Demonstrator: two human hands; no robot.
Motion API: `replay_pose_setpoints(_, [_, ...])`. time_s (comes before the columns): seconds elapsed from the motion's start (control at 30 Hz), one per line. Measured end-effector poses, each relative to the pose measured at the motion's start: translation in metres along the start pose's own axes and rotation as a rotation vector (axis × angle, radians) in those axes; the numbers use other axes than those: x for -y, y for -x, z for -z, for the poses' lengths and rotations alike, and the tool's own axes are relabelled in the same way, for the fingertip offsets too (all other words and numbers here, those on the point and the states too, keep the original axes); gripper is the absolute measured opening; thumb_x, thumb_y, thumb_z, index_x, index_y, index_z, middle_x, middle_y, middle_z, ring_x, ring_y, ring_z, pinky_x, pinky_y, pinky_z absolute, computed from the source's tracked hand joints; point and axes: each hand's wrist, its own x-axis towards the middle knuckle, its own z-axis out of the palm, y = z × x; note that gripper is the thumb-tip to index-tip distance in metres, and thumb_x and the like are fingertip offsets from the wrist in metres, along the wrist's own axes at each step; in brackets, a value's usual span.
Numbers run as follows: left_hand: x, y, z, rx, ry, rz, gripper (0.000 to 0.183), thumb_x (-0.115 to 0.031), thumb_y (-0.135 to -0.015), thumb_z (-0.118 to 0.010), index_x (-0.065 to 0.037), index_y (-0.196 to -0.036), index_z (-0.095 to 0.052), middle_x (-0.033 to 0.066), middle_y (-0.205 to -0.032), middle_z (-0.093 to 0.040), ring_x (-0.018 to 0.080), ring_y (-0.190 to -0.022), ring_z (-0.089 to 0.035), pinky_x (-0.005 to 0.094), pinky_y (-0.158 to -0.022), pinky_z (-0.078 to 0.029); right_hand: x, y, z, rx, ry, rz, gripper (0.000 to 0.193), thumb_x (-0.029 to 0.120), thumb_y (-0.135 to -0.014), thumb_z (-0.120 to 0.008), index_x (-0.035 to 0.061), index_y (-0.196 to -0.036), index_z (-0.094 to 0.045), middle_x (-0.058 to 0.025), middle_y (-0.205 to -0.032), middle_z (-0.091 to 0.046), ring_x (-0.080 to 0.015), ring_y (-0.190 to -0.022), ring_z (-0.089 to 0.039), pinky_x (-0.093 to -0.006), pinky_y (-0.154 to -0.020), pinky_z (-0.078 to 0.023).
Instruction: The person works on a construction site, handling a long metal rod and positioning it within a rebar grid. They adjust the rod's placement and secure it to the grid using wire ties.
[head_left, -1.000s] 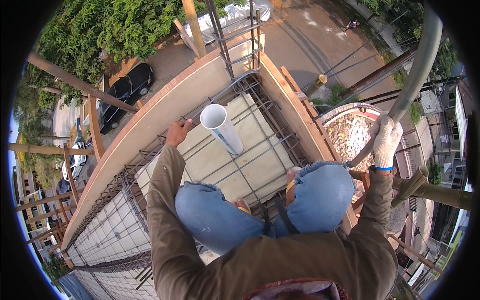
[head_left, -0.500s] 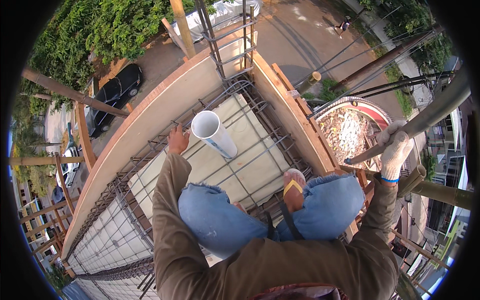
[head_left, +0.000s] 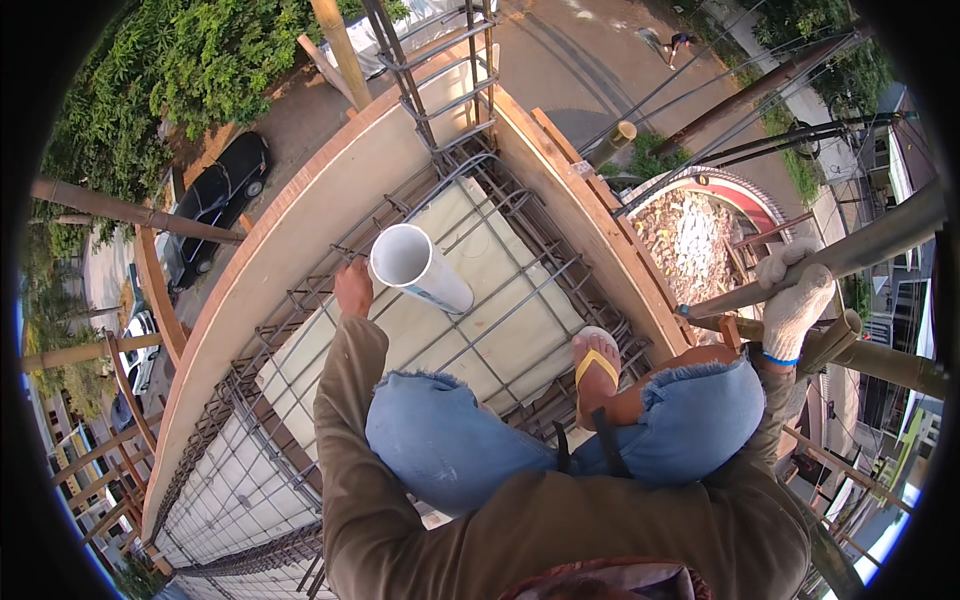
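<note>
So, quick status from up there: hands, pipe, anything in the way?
Left hand bare, gripping rebar beside white pipe. Right hand, gloved, holding bamboo pole. Pipe tilted inside rebar cage. Sandalled foot on the bars.
</note>
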Motion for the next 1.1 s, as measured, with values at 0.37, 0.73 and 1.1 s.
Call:
replay_pose_setpoints(0.37, [0.005, 0.006, -0.01, 0.062, 0.029, -0.054, 0.023, -0.025, -0.098, -0.058, -0.006, -0.098, -0.071, 0.0217, -0.094, -0.069, 0.0434, -0.092, -0.068, 0.0547, -0.079, -0.055, 0.039, -0.012, -0.051, 0.089, -0.027, 0.059, 0.071, 0.07, -0.085, -0.068, 0.0022, -0.1, -0.055, -0.0057, -0.066, -0.053, -0.0168, -0.057, -0.053, -0.0327, -0.055, -0.045])
replay_pose_setpoints(0.73, [0.001, -0.035, 0.0, 0.337, 0.338, 0.051, 0.058, -0.056, -0.095, -0.059, -0.001, -0.087, -0.076, 0.0197, -0.077, -0.071, 0.0382, -0.078, -0.069, 0.0438, -0.075, -0.053, 0.112, -0.027, -0.066, 0.311, -0.249, 0.093, 0.087, 0.089, -0.068, -0.065, 0.0082, -0.098, -0.056, -0.0029, -0.07, -0.054, -0.0187, -0.057, -0.056, -0.0371, -0.06, -0.049])
replay_pose_setpoints(1.1, [-0.022, -0.035, 0.021, 0.233, 0.227, 0.085, 0.049, -0.053, -0.094, -0.061, -0.007, -0.088, -0.077, 0.0238, -0.084, -0.07, 0.0449, -0.087, -0.068, 0.051, -0.077, -0.053, 0.102, -0.016, -0.06, 0.281, -0.307, 0.037, 0.083, 0.089, -0.072, -0.061, 0.0097, -0.097, -0.057, -0.0022, -0.07, -0.056, -0.0182, -0.059, -0.057, -0.0365, -0.062, -0.05])
